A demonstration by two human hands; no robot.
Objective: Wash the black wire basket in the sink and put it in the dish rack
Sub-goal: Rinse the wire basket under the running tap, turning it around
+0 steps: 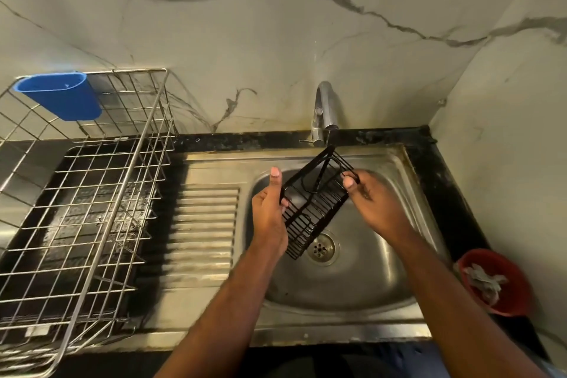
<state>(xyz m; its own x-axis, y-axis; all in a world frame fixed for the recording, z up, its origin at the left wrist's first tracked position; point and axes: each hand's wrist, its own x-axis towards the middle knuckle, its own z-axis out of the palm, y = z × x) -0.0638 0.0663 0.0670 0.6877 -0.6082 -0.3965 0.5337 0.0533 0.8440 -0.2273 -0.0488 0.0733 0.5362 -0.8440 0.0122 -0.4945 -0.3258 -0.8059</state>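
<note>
I hold the black wire basket (313, 202) over the sink (383, 270), right of the frame's middle, tilted so its long axis runs from the tap (325, 110) above down toward the drain (321, 248). My left hand (270, 209) has its grip clenched on the basket's left edge, thumb pointing up; my right hand (371, 199) pinches the wire at the upper right corner. I cannot see any water running from the tap. The dish rack (92, 193) stands on the worktop at the left of the frame, a blue cup (61, 95) hooked on its far rim. My left hand is the nearer one to it, so I judge the carry goes leftward across the ribbed drainboard (202, 224).
</note>
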